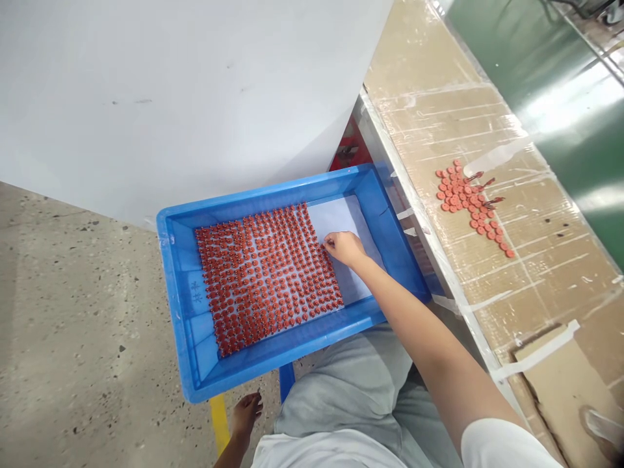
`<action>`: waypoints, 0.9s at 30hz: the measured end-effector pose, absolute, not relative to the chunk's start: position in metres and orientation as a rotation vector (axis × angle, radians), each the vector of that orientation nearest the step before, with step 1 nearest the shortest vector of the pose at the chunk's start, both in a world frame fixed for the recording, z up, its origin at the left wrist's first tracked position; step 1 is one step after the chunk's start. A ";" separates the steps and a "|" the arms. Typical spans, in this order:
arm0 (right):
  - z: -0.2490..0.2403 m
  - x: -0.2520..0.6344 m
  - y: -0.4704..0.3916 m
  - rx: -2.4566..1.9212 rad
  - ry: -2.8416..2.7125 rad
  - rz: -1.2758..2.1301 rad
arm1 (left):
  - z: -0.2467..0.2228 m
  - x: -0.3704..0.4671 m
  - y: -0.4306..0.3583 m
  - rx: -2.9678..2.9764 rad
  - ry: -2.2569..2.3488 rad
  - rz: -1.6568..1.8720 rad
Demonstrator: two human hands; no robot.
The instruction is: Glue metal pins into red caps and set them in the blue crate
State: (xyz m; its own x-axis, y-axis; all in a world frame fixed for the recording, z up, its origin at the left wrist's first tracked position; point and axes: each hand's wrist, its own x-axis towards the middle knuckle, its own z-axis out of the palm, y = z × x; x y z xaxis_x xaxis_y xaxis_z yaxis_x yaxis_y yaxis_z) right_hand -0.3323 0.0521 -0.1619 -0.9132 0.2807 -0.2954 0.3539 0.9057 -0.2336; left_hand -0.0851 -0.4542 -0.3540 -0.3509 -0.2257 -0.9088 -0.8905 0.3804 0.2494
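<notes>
My right hand (344, 247) reaches into a blue plastic tray (273, 361), its fingertips pinched together on a small red part (324, 246) at the right edge of the rows. Many such small red parts (273, 266), round with a pointed tip, stand upright in close rows on a white sheet (344, 218) lining the tray. The right side of that sheet shows bare. Off the tray, low beside my leg, my left hand (247, 411) hangs with loosely bent fingers and nothing visible in them.
A cardboard-covered bench (487, 279) runs along the right, holding a cluster of red discs (461, 192) and several thin dark red pieces (487, 185). A large white panel (195, 97) rises behind the tray. Speckled floor (97, 338) lies to the left.
</notes>
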 end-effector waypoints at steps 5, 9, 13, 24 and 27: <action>-0.165 -0.332 0.054 0.518 2.810 -0.457 | -0.351 -0.086 -0.455 -0.990 1.807 1.009; -0.167 -0.332 0.055 0.530 2.807 -0.473 | -0.350 -0.087 -0.456 -0.995 1.810 1.004; -0.166 -0.332 0.055 0.525 2.807 -0.475 | -0.350 -0.087 -0.455 -0.991 1.815 0.996; -0.164 -0.332 0.055 0.519 2.802 -0.487 | -0.347 -0.088 -0.452 -0.963 1.842 0.962; -0.165 -0.333 0.055 0.525 2.800 -0.499 | -0.340 -0.091 -0.448 -0.950 1.860 0.934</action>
